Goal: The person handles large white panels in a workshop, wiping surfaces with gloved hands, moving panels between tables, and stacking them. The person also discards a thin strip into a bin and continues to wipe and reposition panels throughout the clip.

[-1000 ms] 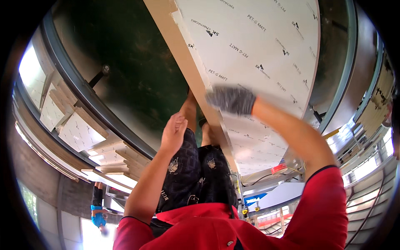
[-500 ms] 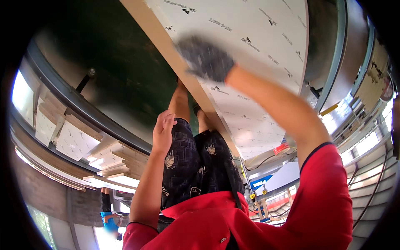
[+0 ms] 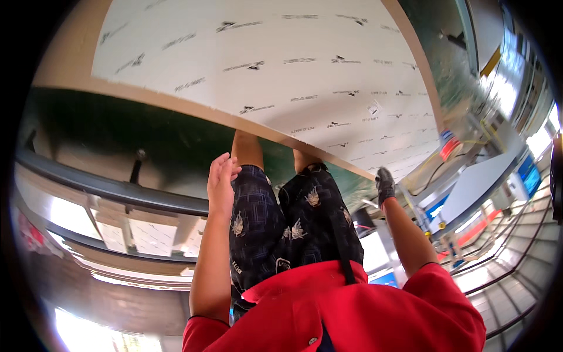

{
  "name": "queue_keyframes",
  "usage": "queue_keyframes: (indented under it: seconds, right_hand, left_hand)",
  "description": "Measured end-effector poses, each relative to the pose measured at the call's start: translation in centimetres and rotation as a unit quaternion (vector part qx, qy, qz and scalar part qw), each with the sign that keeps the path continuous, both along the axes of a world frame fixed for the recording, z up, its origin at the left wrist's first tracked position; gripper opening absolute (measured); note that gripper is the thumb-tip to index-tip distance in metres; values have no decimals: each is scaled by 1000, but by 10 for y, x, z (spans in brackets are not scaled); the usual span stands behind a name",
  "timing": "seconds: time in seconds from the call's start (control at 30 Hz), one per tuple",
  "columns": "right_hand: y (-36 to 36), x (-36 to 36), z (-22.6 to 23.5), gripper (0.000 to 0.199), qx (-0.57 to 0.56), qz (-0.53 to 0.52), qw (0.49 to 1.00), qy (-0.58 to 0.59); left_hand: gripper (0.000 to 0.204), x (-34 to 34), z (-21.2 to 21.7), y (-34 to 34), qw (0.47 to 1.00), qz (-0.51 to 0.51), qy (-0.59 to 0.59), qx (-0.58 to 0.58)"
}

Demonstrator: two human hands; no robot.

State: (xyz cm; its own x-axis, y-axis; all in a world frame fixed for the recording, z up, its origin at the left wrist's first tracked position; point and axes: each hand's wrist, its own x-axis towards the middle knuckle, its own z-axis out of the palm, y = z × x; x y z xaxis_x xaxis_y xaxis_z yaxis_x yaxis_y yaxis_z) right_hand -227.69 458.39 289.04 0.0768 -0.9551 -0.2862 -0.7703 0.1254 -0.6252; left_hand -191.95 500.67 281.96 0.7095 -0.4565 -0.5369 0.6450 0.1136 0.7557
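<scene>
My left hand (image 3: pixel 221 179) is bare and hangs in front of my left thigh, fingers loosely stretched out, holding nothing. On my right hand (image 3: pixel 385 183) is a dark grey glove; it is beside the near right corner of a large panel, fingers extended, with no object visible in it. Whether it touches the panel's edge I cannot tell. The panel (image 3: pixel 275 76) has a white printed film on its face and a brown border along its edges. It lies ahead of my legs, above the dark green floor (image 3: pixel 99 117).
A grey metal rail (image 3: pixel 105 188) runs across at the left, with white-faced boards (image 3: pixel 152 234) behind it. To the right, a red and blue item (image 3: pixel 449 144) sits by the panel's corner, near a light grey machine surface (image 3: pixel 487 188). A yellow part (image 3: pixel 490 62) is farther right.
My right hand has swept from over the panel down to its near right corner. The view has turned, so the panel now lies across in front of me. My left hand stays by my thigh.
</scene>
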Motion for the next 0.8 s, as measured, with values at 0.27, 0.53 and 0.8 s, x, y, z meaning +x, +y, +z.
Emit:
queue_keyframes:
  seconds: [0.27, 0.53, 0.8]
  right_hand:
    - [95, 182, -88, 87, 273, -143, 765, -565]
    - [388, 553, -31, 35, 546, -120, 626, -543]
    - [455, 583, -54, 10, -154, 491, 835, -193]
  left_hand:
    - [42, 89, 32, 41, 987, -78, -108, 94]
    - [43, 136, 37, 108, 959, -150, -140, 194]
    - [41, 139, 14, 191, 945, -153, -79, 277]
